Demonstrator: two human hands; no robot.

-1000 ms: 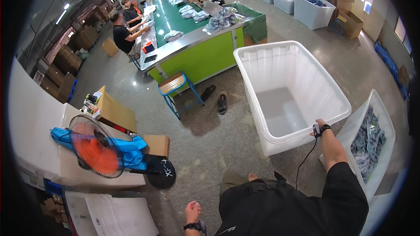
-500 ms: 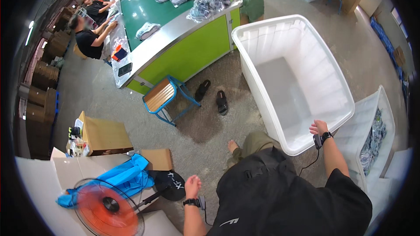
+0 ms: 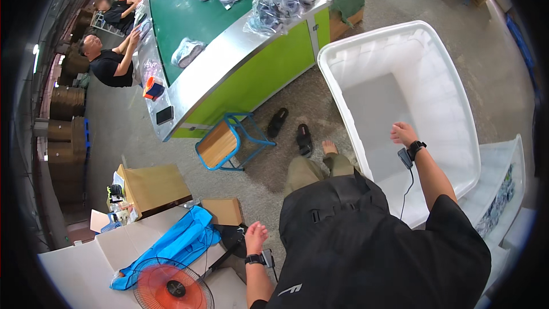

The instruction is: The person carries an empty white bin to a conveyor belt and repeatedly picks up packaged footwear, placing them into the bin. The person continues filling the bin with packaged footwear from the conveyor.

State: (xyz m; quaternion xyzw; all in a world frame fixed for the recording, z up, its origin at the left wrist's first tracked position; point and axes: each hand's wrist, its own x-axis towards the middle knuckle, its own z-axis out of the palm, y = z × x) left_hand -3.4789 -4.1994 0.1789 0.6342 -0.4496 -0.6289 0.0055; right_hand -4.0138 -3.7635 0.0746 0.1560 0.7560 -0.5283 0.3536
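My right hand point(image 3: 403, 133), empty with its fingers loosely bent and apart, is held over the large white plastic bin point(image 3: 398, 83). Nothing lies on the grey bottom of that bin that I can see. Down at the lower left my left hand point(image 3: 256, 236) hangs beside my body, empty, its fingers half curled and not pressed together. It is nearest to a small cardboard box point(image 3: 222, 212) and the black fan stand point(image 3: 233, 245). Each wrist wears a black strap with a small device.
A stool point(image 3: 219, 144) and black sandals point(image 3: 304, 141) are in front of me. Beyond stands a green-topped workbench point(image 3: 229, 88) with bagged shoes point(image 3: 280, 3); people sit along its left side. An orange fan point(image 3: 174, 289) is at lower left, another white bin point(image 3: 486, 177) at right.
I have stepped forward, with my feet nearer the sandals. My right hand has moved from the bin's near rim to over its inside. The left hand stays low and empty.
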